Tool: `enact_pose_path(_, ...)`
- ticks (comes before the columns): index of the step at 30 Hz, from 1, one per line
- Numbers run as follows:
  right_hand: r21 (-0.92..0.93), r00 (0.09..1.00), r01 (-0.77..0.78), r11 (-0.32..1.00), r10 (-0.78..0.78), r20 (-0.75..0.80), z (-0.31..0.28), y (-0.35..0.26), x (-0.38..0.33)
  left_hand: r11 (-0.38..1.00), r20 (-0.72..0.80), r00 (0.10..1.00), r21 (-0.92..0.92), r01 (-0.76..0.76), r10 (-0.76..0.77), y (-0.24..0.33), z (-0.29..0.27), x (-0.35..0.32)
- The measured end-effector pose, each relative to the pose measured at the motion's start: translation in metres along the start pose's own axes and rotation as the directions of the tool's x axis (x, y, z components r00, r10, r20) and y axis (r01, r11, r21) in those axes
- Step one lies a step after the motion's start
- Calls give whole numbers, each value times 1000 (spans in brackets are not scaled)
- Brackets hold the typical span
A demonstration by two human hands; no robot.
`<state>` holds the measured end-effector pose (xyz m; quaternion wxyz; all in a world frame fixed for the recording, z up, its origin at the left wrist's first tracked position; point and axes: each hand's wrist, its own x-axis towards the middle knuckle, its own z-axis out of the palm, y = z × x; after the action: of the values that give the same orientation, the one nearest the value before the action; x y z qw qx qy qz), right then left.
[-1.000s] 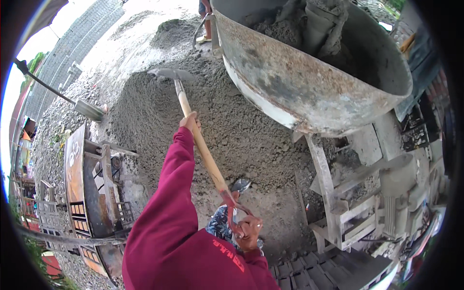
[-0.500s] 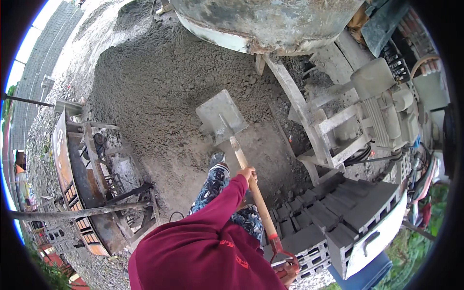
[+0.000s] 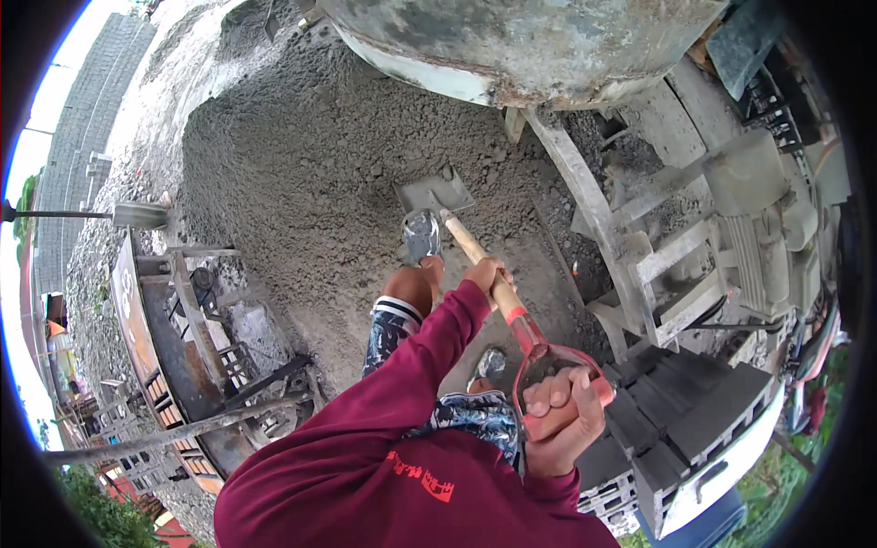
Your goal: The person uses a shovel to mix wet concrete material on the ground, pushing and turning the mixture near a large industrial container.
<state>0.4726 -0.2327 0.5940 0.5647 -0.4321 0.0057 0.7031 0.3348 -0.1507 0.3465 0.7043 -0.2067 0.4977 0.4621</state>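
Both hands are on a shovel [image 3: 467, 237] with a wooden shaft and a red D-shaped grip. My left hand [image 3: 489, 274] wraps the lower shaft, just above the red collar. Around the crossbar of the grip, the fingers of my right hand [image 3: 564, 413] are closed. The flat grey blade [image 3: 420, 194] lies low against the near edge of a heap of damp grey mix [image 3: 301, 164], its tip partly hidden in the material. My front shoe [image 3: 422, 236] is right beside the back of the blade.
A big rusty drum [image 3: 539, 46] overhangs the heap, with a wooden frame [image 3: 585, 192] at its right. Stacked grey hollow blocks [image 3: 676, 402] stand close on my right. To the left are a metal-and-wood machine frame [image 3: 183, 320] and a long pole [image 3: 174, 438].
The blade has come down from above the ground to the heap's edge. My right hand has moved up and forward with the grip, and my front foot has stepped toward the blade.
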Motion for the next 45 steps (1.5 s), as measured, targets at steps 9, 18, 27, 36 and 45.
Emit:
enact_pose_path(9, -132, 990, 44, 990, -26, 141, -52, 87, 148, 976, -34, 977, 58, -209, 212, 90, -25, 154)
enact_pose_path(18, -397, 930, 84, 914, -215, -299, -159, 136, 136, 932, -195, 976, 361, -24, 100, 52, -141, 139)
enact_pose_path(27, -506, 475, -127, 853, -396, -786, -367, 221, 217, 878, -267, 960, 476, 54, 85, 121, -152, 338)
enact_pose_path(36, -561, 324, -169, 810, -492, -808, -301, 174, 193, 988, -340, 940, 144, 49, 3, 133, -131, 391)
enact_pose_path(45, -709, 355, -368, 602, -613, -705, -207, 83, 84, 991, -403, 906, -39, 124, -130, 114, -150, 247)
